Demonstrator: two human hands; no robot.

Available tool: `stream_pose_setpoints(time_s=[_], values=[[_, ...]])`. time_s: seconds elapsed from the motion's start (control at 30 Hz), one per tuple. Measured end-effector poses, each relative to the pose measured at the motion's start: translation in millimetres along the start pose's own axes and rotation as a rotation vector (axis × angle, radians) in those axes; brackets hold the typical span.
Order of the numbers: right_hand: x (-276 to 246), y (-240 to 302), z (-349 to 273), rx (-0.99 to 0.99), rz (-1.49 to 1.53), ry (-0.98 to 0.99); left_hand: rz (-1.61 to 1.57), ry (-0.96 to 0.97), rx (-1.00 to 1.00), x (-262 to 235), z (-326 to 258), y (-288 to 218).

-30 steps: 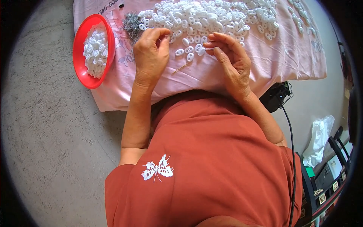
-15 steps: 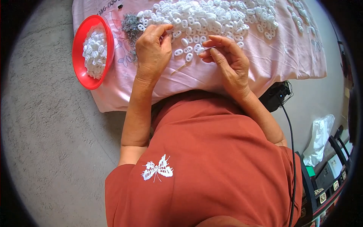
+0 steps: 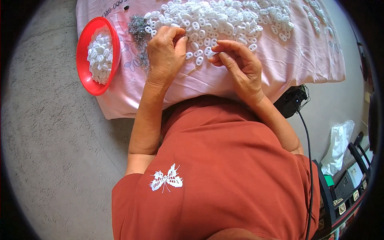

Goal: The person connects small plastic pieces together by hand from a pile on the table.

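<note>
A heap of small white oval plastic pieces with two holes (image 3: pixel 216 18) is spread over a pink cloth (image 3: pixel 168 102). My left hand (image 3: pixel 166 56) is at the heap's near left side, thumb and index fingertip pinched together. What they hold, if anything, is too small to make out. To its right, my right hand (image 3: pixel 242 68) has curled fingers, with a white oval piece (image 3: pixel 211 54) at its fingertips. Between the hands, a thin pale stick (image 3: pixel 191 72) lies on the cloth. Beside my left hand sits a tangled pile of thin grey metallic bits (image 3: pixel 138 30).
A red bowl (image 3: pixel 82 64) of white pieces stands left of the cloth's printed area. A small black object (image 3: pixel 126 7) lies near the far left. Black cable (image 3: pixel 306 136) runs down on the right from a black device (image 3: pixel 294 102). A white plastic bag (image 3: pixel 336 146) is farther right.
My left hand has shifted slightly right, its thumb now meeting the index finger. My right hand has moved a little left and down, its fingers still curled by the white piece.
</note>
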State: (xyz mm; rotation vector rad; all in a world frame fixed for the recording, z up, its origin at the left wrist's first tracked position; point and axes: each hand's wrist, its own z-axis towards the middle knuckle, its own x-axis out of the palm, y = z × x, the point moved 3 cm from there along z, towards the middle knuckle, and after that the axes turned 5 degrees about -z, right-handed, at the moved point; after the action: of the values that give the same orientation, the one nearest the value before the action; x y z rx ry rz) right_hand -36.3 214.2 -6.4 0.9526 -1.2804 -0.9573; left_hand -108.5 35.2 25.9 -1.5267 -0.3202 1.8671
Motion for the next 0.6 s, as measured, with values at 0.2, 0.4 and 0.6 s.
stream_pose_setpoints(time_s=[0.2, 0.4, 0.6], values=[[0.8, -0.2, -0.2, 0.013, -0.010, -0.010, -0.071, 0.042, -0.080, -1.1, -8.8, -6.6], [3.2, -0.3, 1.6, -0.012, -0.082, -0.040, -0.257, 0.029, -0.132, -1.0, -20.1, -12.3], [5.4, -6.0, 3.5, -0.092, -0.255, -0.067, -0.619, 0.173, -0.391, 1.6, -31.9, -27.0]])
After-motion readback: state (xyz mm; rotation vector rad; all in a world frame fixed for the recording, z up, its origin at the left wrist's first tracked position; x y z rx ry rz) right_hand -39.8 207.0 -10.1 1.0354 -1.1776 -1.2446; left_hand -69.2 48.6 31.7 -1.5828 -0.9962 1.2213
